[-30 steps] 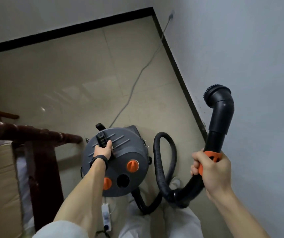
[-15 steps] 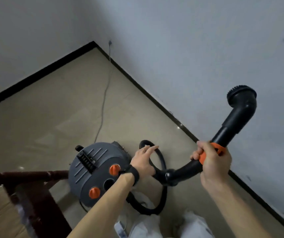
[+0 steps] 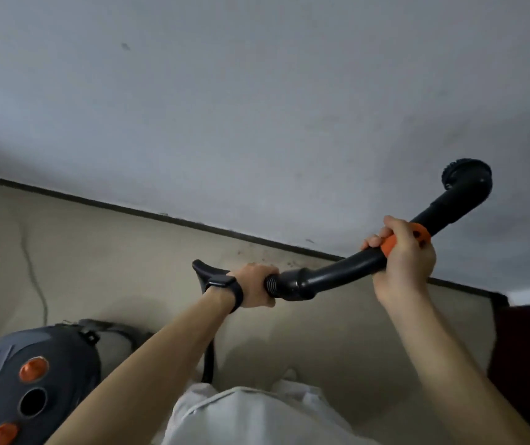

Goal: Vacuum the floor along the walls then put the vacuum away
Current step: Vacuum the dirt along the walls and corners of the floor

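Vacuum [image 3: 32,380]: a round grey canister with orange knobs [image 3: 32,369] and a dark round socket. It stands on the floor [image 3: 113,268] at lower left, beside the person's legs.

The left hand [image 3: 254,285] gripped the canister's top handle a second ago, then reached out with straight fingers. It now wraps around the ribbed hose [image 3: 270,284] where it meets the stiff tube [image 3: 337,274]. The right hand [image 3: 405,255] grips the tube higher up, over an orange collar [image 3: 389,247], as before. Both hands are clamped on the wand, apart from each other. The view has swung to face one wall [image 3: 257,107].

The round brush [image 3: 467,181] at the tube's end is held up in front of the wall, clear of the floor. Cleaning along this edge looks not yet begun (the two-handed hold suggests the brush is about to be lowered).

The gently curving tube is smooth, slightly glossy black plastic, and the brush is a bristly disc. The wall is matte paint and the floor tiles are pale and faintly shiny. A thin black skirting strip [image 3: 129,210] has dark specks [image 3: 257,255] of dirt beside it. A thin cable [image 3: 37,284] trails over the floor at left.
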